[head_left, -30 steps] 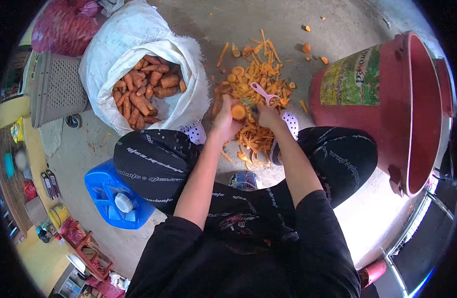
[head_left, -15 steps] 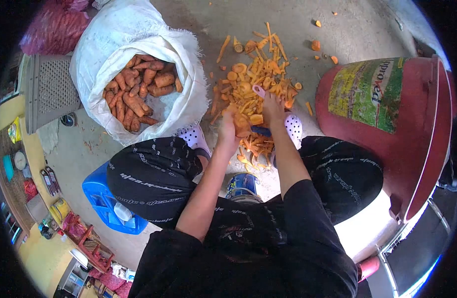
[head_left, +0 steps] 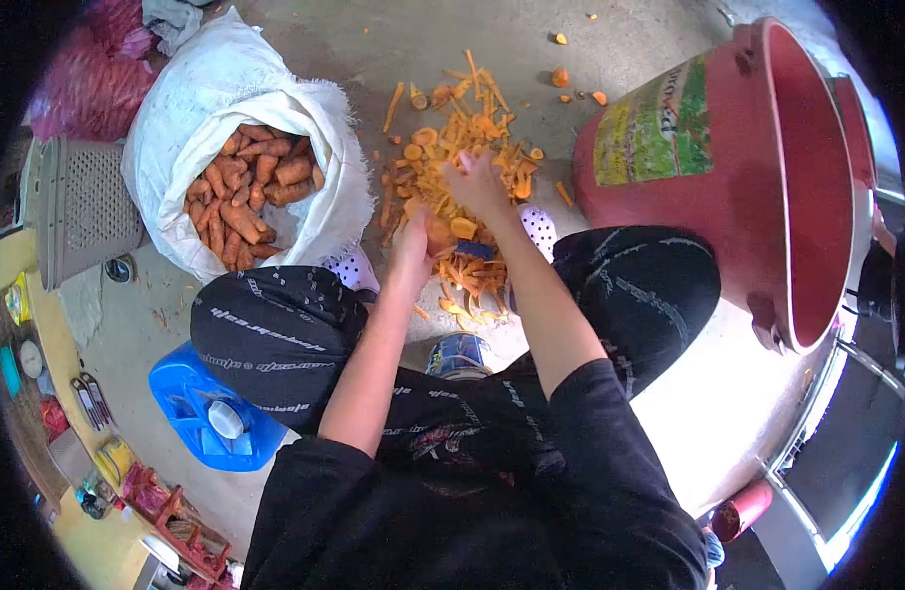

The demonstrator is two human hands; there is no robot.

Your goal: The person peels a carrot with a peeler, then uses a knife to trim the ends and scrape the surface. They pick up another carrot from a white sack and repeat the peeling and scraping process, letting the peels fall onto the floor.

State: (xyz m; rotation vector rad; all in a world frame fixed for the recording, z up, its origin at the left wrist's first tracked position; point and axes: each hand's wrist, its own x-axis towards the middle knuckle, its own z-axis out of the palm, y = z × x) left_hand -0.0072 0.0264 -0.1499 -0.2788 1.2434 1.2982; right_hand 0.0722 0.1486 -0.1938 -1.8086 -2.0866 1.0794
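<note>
My left hand (head_left: 411, 251) is closed around a peeled orange carrot (head_left: 438, 235), low over the pile. Just ahead and to the right, my right hand (head_left: 480, 187) is closed on a pink-handled tool (head_left: 464, 161); its working end is hidden or too small to make out. Beneath both hands, a heap of carrot peelings and cut pieces (head_left: 457, 128) spreads over the floor. A dark blue object (head_left: 475, 250) lies close to the carrot, with a cut orange chunk (head_left: 463, 228) beside it.
An open white sack (head_left: 324, 211) of unpeeled carrots (head_left: 241, 221) stands at the left. On the right a big red tub (head_left: 659, 206) lies tilted. A blue jerrycan (head_left: 192, 403) sits by my left knee, a small can (head_left: 458, 354) between my feet. Carrot bits (head_left: 560, 77) dot the floor.
My right hand has moved slightly forward and left over the peelings with the pink-handled tool. My left hand still holds the carrot. The whole view has shifted, with the tub showing more of its opening.
</note>
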